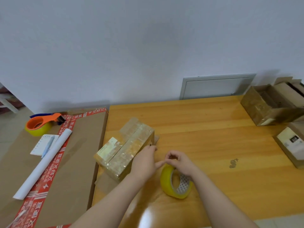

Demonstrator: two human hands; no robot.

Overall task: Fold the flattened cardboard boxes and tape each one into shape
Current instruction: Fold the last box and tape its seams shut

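A small folded cardboard box [125, 148], wrapped in shiny clear tape, lies on the wooden table [213, 129] near its left edge. My left hand [144, 159] rests against the box's right end, fingers laid on the cardboard and thumb stretched toward my other hand. A yellow tape roll [167, 183] stands on edge just right of the box. My right hand [180, 162] sits on top of the roll, fingers curled and pinched together at its upper rim. Whether a strip of tape runs from the roll to the box is too faint to tell.
A large flat cardboard sheet [79, 153] with red printed tape lies to the left, carrying an orange tape dispenser [41, 124], a white paper roll [44, 163] and a notepad with a pen [44, 144]. Open cardboard boxes [269, 106] and another box [291, 143] stand at the right.
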